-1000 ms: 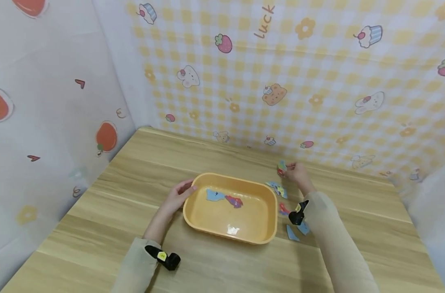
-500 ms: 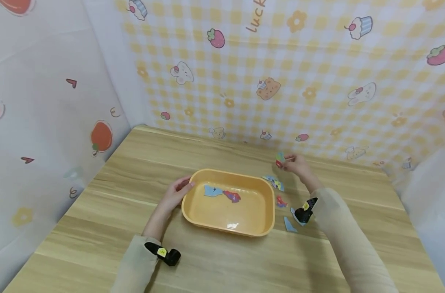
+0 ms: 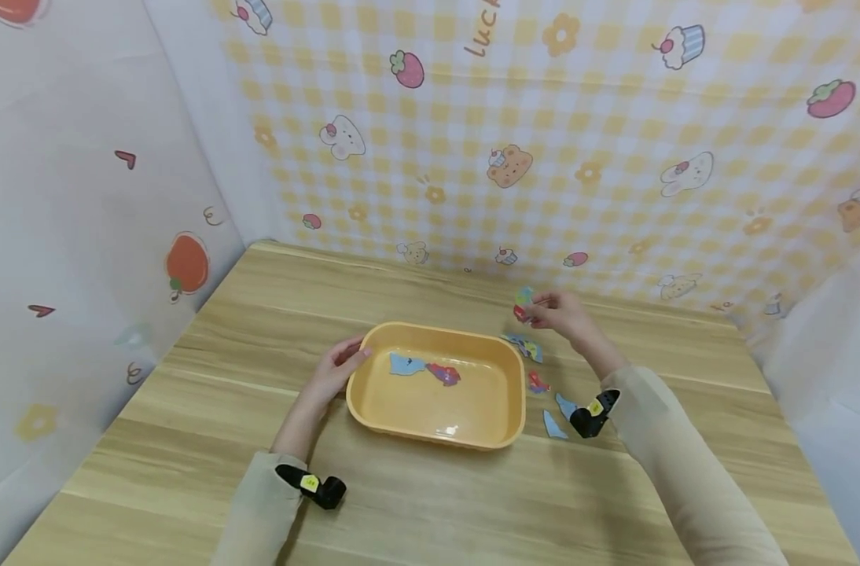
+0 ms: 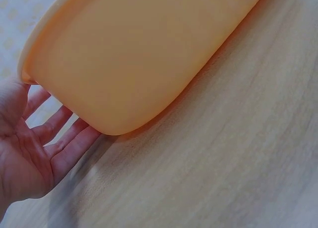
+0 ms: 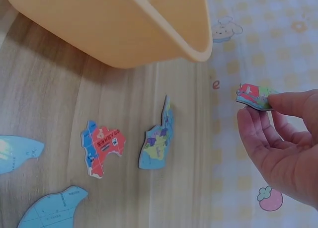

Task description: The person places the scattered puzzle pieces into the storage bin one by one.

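In the head view my left hand (image 3: pixel 334 371) grips the left end of a yellow plastic basin (image 3: pixel 430 442), thumb over the rim. The left wrist view shows my left fingers (image 4: pixel 74 143) against the basin's outer wall. Beyond the basin's far right corner, my right hand (image 3: pixel 563 318) pinches a red, green and blue map puzzle piece (image 3: pixel 522 303) between thumb and fingers, raised above the table. That puzzle piece (image 5: pixel 256 96) also shows in the right wrist view. Inside the basin lie a light-blue piece (image 3: pixel 406 364) and a red-purple piece (image 3: pixel 444 374).
Right of the basin, a blue-yellow piece (image 3: pixel 525 347), a red piece (image 3: pixel 538 382) and two light-blue pieces, one a narrow sliver (image 3: pixel 553 425), lie on the wooden table (image 3: pixel 416 511). A patterned yellow-check cloth (image 3: pixel 458 141) hangs behind the table.
The head view has shifted a little. My right hand, still pinching the puzzle piece, has moved slightly left. My left hand stays on the basin.
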### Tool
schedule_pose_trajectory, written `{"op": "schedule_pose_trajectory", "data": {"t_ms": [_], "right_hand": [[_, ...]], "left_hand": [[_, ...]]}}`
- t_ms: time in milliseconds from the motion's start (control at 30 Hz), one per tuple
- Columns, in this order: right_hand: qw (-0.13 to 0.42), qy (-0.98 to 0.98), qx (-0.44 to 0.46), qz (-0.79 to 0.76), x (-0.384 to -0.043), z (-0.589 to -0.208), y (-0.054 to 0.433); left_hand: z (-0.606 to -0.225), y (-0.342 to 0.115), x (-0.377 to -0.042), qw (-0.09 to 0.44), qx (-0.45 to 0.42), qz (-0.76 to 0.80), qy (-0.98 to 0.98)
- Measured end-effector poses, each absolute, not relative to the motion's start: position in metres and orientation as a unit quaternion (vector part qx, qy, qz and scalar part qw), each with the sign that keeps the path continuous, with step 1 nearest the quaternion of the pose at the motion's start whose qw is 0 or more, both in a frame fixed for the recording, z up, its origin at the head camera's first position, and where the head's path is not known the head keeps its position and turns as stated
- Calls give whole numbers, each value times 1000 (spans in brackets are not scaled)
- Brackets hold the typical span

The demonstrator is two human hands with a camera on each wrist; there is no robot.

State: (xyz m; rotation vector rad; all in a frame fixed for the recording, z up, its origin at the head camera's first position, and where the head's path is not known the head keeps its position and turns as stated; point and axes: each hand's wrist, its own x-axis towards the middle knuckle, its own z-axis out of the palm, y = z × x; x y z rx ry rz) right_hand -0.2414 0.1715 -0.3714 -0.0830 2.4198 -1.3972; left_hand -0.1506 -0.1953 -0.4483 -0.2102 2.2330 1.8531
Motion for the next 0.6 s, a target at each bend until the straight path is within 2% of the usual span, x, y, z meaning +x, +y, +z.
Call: {"op": "schedule_pose_trajectory", "data": {"t_ms": [600], "right_hand": [[187,847,-50,-496,-223,-365,157]], "left_hand": [[-449,-195,-151,118,-70,638,757]]}}
